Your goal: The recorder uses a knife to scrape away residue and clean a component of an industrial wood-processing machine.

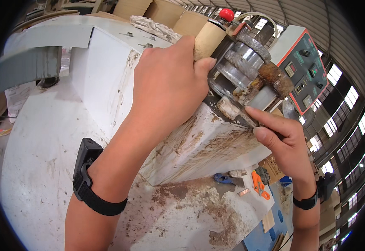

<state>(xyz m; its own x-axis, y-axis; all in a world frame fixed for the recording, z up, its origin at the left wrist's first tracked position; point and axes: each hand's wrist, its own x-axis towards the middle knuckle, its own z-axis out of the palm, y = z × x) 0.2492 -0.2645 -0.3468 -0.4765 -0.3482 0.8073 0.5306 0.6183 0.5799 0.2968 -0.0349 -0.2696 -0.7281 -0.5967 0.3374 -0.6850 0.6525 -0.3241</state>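
Observation:
At the upper middle, my left hand [170, 79] is closed round the lower end of a beige cylinder [209, 39] with a black rim. Its thumb lies on the near side, and its other fingers are mostly hidden. To the right, my right hand [285, 142] pinches the end of a thin, flat metal strip [246, 119] between thumb and forefinger. This strip reaches up beside a whitish, crusted block [228, 108] on the machine head. Just above sit knurled metal rings [239, 62] and a rusty, residue-caked roller [276, 79].
The stained white machine body [190, 146] slopes below my hands. Orange-handled scissors [259, 184], a blue tool [223, 178] and a small copper-coloured piece [243, 192] lie on the dirty surface below. A control panel [303, 69] stands at the right, and a red ball knob [226, 15] rises above.

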